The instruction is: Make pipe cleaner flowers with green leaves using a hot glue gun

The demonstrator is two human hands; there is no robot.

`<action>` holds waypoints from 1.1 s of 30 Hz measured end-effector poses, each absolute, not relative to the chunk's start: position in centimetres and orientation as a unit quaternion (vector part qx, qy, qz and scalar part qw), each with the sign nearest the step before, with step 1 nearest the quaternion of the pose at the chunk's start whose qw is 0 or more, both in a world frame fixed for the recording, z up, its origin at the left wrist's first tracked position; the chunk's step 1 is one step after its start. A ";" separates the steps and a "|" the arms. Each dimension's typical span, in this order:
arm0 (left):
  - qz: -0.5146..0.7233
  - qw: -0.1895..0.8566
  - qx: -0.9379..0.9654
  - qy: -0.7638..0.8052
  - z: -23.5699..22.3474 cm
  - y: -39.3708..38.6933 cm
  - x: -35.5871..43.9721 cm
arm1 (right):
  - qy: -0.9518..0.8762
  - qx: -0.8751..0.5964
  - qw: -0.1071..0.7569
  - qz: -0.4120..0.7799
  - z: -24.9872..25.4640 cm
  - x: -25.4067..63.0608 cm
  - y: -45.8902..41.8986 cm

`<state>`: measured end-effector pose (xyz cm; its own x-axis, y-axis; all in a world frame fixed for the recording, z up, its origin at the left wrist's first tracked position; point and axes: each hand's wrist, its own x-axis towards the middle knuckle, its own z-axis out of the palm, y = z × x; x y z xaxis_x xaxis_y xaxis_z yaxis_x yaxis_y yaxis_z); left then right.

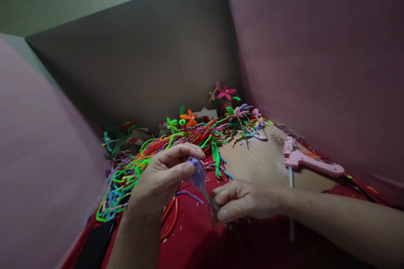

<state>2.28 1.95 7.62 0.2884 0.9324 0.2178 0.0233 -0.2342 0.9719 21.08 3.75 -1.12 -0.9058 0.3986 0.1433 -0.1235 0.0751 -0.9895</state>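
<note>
A purple pipe-cleaner flower (198, 174) with a closed, bud-like head is held up in front of me, its thin stem slanting down to the right. The thumb and fingers of my left hand (160, 174) are closed on the flower head from the left. My right hand (235, 201) pinches the stem below the head, and the stem's lower end pokes out beneath the fingers. Close under my left hand, red-handled scissors (172, 218) lie on the red cloth (189, 235), partly hidden by the wrist. A loose purple pipe-cleaner piece (191, 196) lies beside them.
Behind my hands spreads a pile of colourful pipe cleaners (158, 147). Finished flowers (189, 118) stand at the back. A pink glue gun (312, 164) with a glue stick rests on a brown board (249, 162) at right. A black flat object (94, 243) lies front left. Pink walls flank both sides.
</note>
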 end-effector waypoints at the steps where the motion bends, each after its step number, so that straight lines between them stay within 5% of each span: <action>1: 0.463 0.491 0.637 0.372 7.5 1.9 2.2 | -0.708 -0.096 0.195 0.672 -1.2 21.1 3.8; 13: 0.462 0.496 0.640 0.361 7.3 2.2 2.2 | -0.722 -0.104 0.207 0.652 -1.0 21.3 3.9; 25: 0.451 0.431 0.713 0.320 7.8 1.7 1.6 | -0.895 -0.143 0.283 0.313 -0.2 21.7 4.1; 33: 0.419 0.372 0.763 0.323 8.2 0.0 1.3 | -0.921 -0.154 0.283 0.217 -0.1 22.1 4.6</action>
<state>1.32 -0.02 8.18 0.4410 0.8041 0.3986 0.1819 -0.5150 0.8377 22.05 4.56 -0.13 -0.7916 0.4077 0.4551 0.1612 0.8578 -0.4881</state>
